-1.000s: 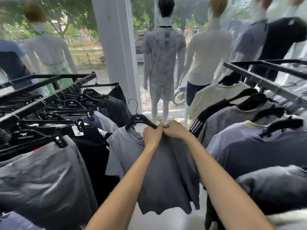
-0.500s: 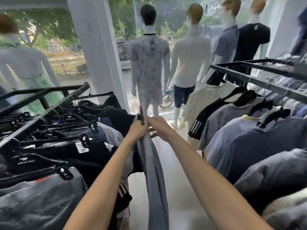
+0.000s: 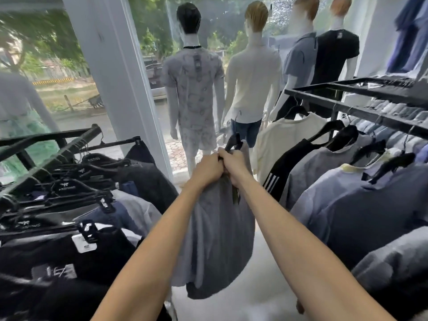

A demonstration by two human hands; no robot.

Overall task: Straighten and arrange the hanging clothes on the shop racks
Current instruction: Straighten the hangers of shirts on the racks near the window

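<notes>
**Between the racks: grey T-shirt off the rail, held in both grips**

On one side, the left rack is packed with dark clothes on clip hangers. Opposite, the right rack carries hung shirts in cream, grey and blue. Mannequins stand in the window beyond.

The grey T-shirt hangs in the aisle, on neither rail, draped straight down below the hands. The left grip and the right grip touch knuckle to knuckle. Both are clamped on the shirt's neck, where the black hanger pokes up and away past the fingers.

Seen nearly end-on, the hanger's long axis runs away from the person, much as the rails do. It would likely need turning crosswise before hooking. The right rail sits up and to the right, nearer the right grip, and like shirts hang there, so that looks the likelier home.

The clip hangers bear white lettering, seemingly "ARISTINO", though blurred. One dark garment shows "EA7". A white tag is unreadable.
</notes>
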